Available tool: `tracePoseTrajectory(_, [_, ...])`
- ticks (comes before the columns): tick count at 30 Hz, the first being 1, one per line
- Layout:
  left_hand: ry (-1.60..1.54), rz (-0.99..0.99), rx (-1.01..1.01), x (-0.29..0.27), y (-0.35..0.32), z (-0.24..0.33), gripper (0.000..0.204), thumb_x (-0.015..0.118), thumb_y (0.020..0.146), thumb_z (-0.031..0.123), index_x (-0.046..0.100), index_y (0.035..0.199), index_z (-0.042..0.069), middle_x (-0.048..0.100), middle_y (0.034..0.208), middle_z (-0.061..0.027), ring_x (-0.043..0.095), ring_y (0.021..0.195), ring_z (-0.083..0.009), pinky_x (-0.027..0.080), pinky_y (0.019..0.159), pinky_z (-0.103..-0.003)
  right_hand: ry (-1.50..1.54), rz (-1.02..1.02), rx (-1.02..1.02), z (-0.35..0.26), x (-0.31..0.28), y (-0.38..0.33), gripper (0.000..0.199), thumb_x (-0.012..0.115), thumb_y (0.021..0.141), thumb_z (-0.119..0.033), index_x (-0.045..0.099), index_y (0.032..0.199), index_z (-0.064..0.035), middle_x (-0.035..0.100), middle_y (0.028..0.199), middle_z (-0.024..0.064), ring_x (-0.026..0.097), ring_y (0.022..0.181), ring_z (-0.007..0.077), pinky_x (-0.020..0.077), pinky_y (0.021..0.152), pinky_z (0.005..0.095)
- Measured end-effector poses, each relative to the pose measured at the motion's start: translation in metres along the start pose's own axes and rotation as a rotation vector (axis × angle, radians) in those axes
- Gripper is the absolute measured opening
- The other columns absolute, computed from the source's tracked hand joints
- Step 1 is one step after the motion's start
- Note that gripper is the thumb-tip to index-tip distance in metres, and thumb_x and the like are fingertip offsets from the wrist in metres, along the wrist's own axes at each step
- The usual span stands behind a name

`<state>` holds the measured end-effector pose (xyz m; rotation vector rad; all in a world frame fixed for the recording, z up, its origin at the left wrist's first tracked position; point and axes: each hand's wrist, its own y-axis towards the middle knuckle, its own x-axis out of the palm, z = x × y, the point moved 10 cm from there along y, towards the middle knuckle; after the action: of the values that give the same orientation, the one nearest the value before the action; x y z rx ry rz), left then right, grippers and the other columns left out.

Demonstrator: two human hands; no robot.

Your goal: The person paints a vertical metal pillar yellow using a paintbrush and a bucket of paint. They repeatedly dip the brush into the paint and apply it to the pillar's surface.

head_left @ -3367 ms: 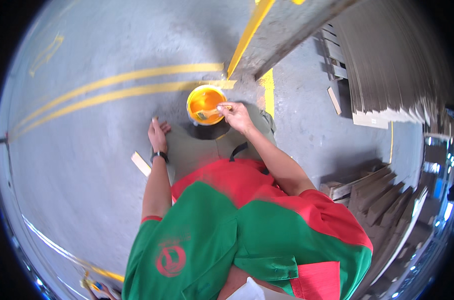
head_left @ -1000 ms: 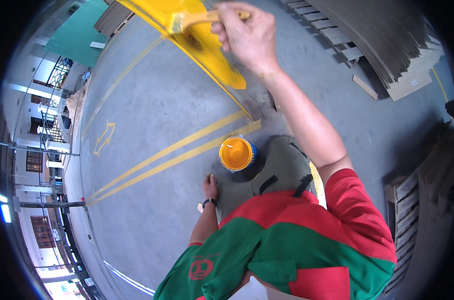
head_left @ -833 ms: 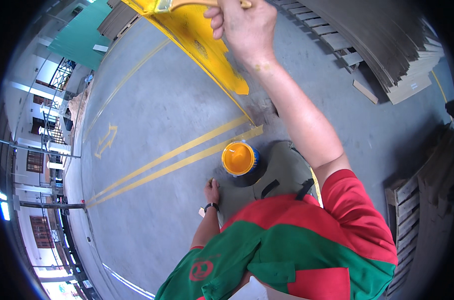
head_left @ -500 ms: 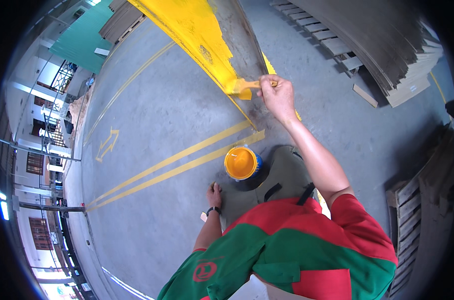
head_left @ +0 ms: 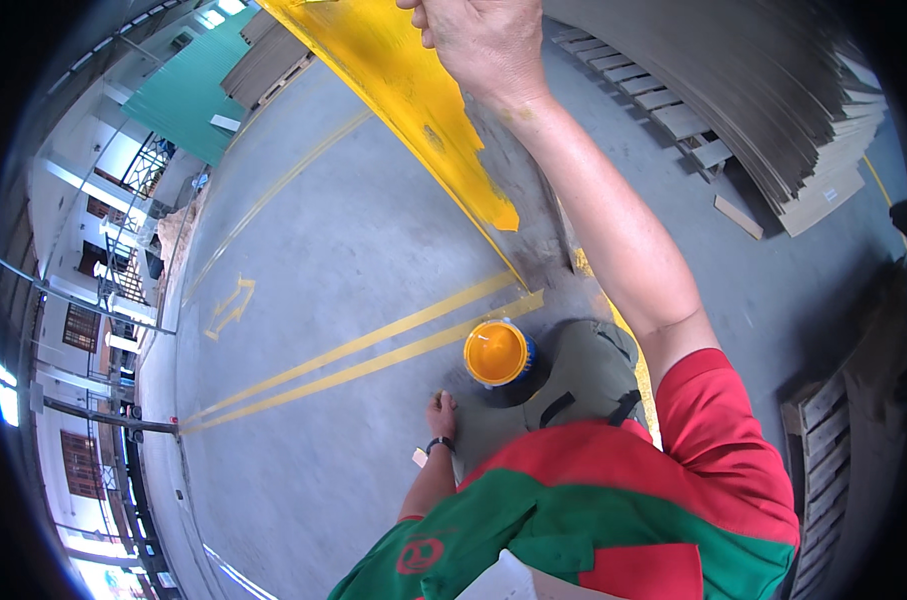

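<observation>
My right hand (head_left: 485, 50) is raised at the top edge, fingers closed, in front of a tall beam (head_left: 403, 85) with a wet-looking yellow coat. The paintbrush that showed in this hand half a second ago is hidden or past the frame edge. Lower on the beam, the yellow ends in a ragged edge above bare grey-brown surface. An open can of orange-yellow paint (head_left: 498, 353) stands on the floor by my bent leg (head_left: 583, 370). My left hand (head_left: 441, 415), with a dark band at the wrist, rests beside my other leg, its fingers curled with nothing visible in them.
Stacked brown sheets (head_left: 733, 90) lie on a wooden pallet (head_left: 663, 100) at the upper right, near a loose board piece (head_left: 737, 216). Another pallet (head_left: 818, 470) stands at the right. Yellow floor lines (head_left: 363, 360) run leftward from the beam's foot.
My right hand has moved up along the beam, taking the paintbrush out of sight. Yellow paint now reaches a little lower on the beam. My left hand stays by my leg.
</observation>
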<state>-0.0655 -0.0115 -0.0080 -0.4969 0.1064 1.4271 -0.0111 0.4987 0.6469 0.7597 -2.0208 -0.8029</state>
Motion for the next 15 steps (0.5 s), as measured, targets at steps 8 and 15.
tracePoseTrajectory(8, [0.012,0.008,-0.041,-0.001,0.002,-0.007,0.039,0.062,0.103,0.029,0.066,0.12,-0.006,0.07,0.095,-0.007,0.066,0.083,-0.0138,0.054,0.079,-0.029,-0.567,-0.299,-0.342,-0.004,-0.025,-0.066,0.016,0.069,0.098,-0.015,0.078,0.11,-0.0091,0.078,0.087,0.0046,0.068,0.066,0.0113,0.0531,0.059,0.0282])
tracePoseTrajectory(15, [-0.04,-0.018,-0.001,0.004,0.005,-0.009,0.042,0.061,0.103,0.033,0.067,0.119,-0.006,0.07,0.089,-0.0058,0.065,0.08,-0.0132,0.053,0.076,-0.029,-0.489,-0.117,-0.394,-0.02,-0.019,-0.029,0.02,0.07,0.097,-0.017,0.076,0.114,-0.0077,0.078,0.095,0.0088,0.074,0.076,0.0189,0.0574,0.067,0.0321])
